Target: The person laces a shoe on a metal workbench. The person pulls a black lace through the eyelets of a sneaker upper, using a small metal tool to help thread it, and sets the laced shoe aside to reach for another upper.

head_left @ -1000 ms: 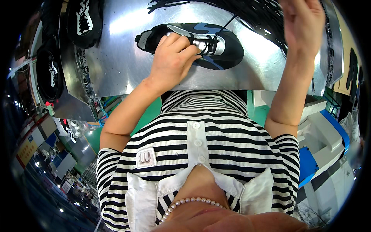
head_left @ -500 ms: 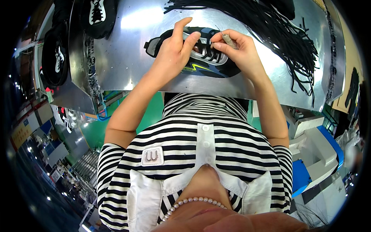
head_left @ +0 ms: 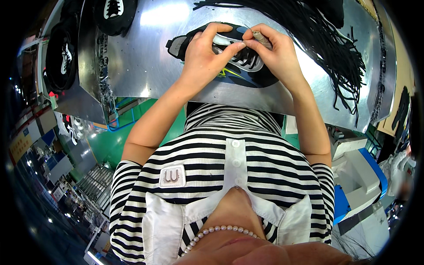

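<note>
Here's the black shoe (head_left: 240, 76), centre stage on the metal worktop (head_left: 145, 57), toe to the right, heel loop to the left, both hands on it! The left hand (head_left: 204, 55) spans the shoe's opening, its grip half spread, thumb reaching toward the laces (head_left: 247, 56); whether it's clenched on anything, I can't tell. Over to the right hand (head_left: 280, 51): thumb and forefinger almost together above the lacing, a tan wrapped piece (head_left: 263, 40) between them, but whether that grip has a lace, I can't tell. Up beyond, a bundle of black strands (head_left: 327, 57) sprawls; another shoe (head_left: 114, 20) stands far left
</note>
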The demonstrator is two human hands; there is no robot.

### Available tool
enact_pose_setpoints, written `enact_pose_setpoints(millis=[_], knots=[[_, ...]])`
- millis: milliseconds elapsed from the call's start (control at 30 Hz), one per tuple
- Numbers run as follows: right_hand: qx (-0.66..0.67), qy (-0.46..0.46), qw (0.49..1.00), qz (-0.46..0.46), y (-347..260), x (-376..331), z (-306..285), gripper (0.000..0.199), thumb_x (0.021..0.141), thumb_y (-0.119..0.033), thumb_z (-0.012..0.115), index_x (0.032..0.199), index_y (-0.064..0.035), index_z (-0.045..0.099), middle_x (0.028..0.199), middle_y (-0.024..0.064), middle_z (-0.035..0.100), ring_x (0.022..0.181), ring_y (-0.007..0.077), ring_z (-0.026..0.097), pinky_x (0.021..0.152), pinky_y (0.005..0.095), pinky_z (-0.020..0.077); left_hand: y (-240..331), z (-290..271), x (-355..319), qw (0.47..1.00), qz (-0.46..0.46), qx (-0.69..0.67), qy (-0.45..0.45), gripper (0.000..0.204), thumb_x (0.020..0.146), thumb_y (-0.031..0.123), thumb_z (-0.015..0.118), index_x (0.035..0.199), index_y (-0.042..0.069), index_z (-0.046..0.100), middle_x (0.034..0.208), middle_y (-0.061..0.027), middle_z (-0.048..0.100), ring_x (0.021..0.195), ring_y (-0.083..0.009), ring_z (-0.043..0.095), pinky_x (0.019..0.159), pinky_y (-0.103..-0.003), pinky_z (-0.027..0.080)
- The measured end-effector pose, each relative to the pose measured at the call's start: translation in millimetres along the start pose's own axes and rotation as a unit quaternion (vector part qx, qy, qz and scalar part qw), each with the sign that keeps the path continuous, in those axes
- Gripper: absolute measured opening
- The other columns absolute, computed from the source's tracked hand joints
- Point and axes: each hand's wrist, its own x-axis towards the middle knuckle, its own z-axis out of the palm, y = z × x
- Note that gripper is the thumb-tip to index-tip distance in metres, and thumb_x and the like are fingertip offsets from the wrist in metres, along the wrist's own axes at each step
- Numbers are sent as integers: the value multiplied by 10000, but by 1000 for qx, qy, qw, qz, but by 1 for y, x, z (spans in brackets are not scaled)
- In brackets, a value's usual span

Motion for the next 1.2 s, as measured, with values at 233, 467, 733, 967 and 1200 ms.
enact_pose_setpoints(millis=[233, 467, 733, 967, 1200], knots=[[-52, -5, 997, -64, 10, 2, 3, 128, 882, -114, 674, 989, -46, 656, 876, 94, 692, 782, 218, 676, 683, 307, 504, 1, 3, -1, 1000, 0, 10, 13, 432, 777, 226, 823, 1109, 14, 648, 1031, -80, 696, 905, -163, 664, 787, -279, 511], [-35, -12, 998, 51, -6, -23, -3, 172, 924, -147, 652, 1040, -39, 587, 876, 131, 696, 764, 254, 685, 676, 326, 522, 1, 5, -3, 998, 6, 44, 50, 419, 733, 150, 804, 1109, 51, 645, 1058, -90, 697, 960, -243, 655, 863, -341, 493], [-142, -13, 989, -24, -1, -22, -5, 130, 879, -126, 682, 975, -56, 630, 789, 108, 710, 663, 278, 678, 590, 353, 507, 0, 6, -2, 998, -8, 32, 45, 407, 762, 112, 792, 1136, 64, 638, 1061, -46, 698, 797, -163, 660, 717, -288, 517], [-282, -28, 957, -62, -9, -17, 3, 136, 814, -78, 673, 924, -35, 606, 736, 119, 688, 664, 288, 680, 582, 374, 522, 5, 5, -9, 990, -85, -115, -14, 374, 832, 38, 706, 1195, 41, 616, 1042, -43, 707, 811, -86, 678, 706, -243, 526], [-337, -20, 939, -72, -10, -13, 17, 184, 819, -70, 650, 948, -1, 539, 733, 157, 679, 704, 313, 690, 592, 399, 542, 14, 4, -10, 998, -6, -67, -12, 407, 876, -11, 627, 1276, 50, 577, 1085, -82, 690, 923, -126, 668, 803, -260, 527]])
